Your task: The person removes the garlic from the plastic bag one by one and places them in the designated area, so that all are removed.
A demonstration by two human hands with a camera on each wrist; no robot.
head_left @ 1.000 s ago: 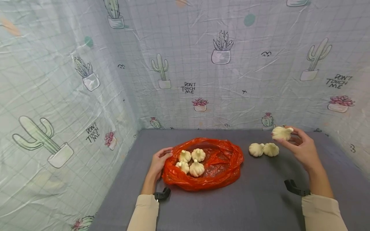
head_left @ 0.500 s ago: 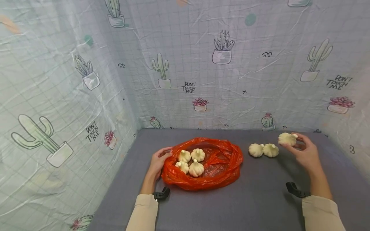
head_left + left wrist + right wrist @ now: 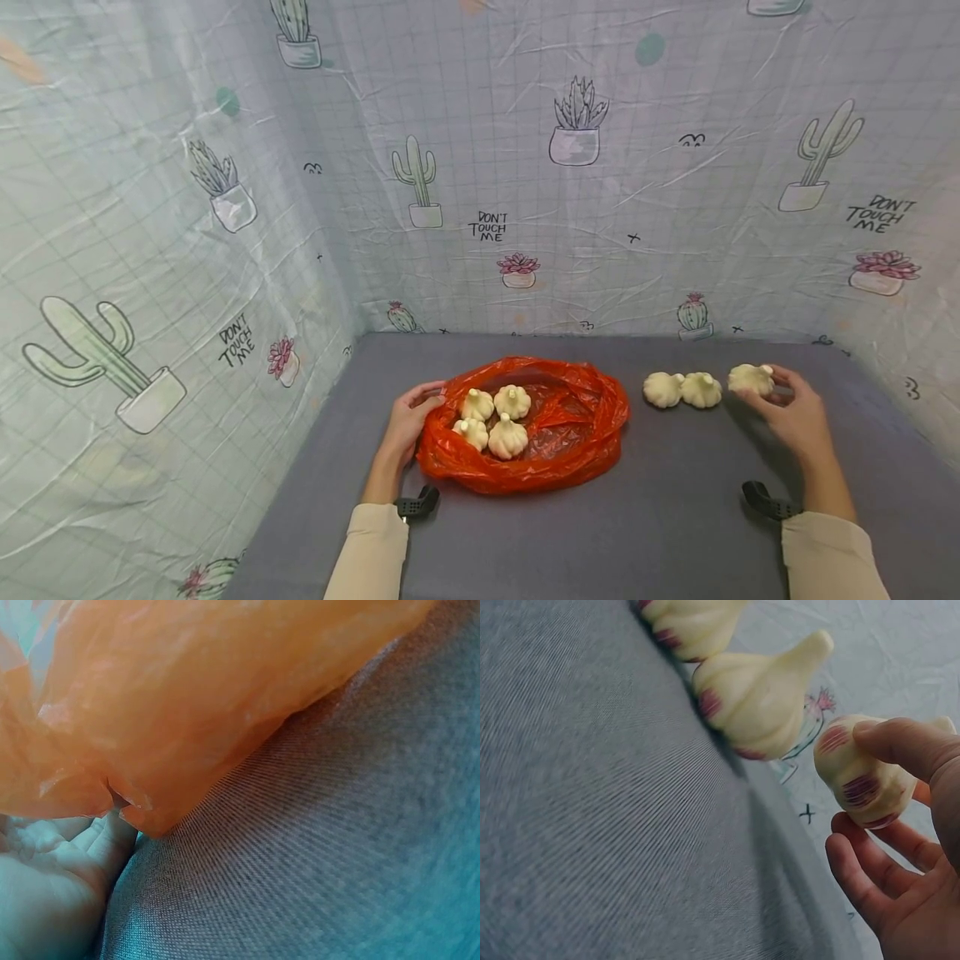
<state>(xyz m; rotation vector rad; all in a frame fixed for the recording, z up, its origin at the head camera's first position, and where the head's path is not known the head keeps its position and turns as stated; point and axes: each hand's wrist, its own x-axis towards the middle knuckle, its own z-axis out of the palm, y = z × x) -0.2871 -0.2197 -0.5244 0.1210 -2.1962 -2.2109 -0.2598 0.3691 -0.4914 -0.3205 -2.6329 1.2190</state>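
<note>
A garlic bulb is pinched between the thumb and fingers of my right hand, just above the table at the right. In the right wrist view this bulb shows purple streaks and is off the cloth. Two more garlic bulbs, a left one and a right one, sit side by side to its left. My left hand grips the left side of a red plastic bag, which stands wide open with several garlic bulbs inside. In the left wrist view, the bag partly hides the fingers.
A grey cloth-covered table lies under everything. Behind it and along the sides hangs a cactus-print curtain. A black wrist camera is strapped to the right forearm, another camera to the left.
My right hand has lowered the garlic bulb and shifted it slightly right, beside the two bulbs on the table. My left hand and the bag have hardly moved.
</note>
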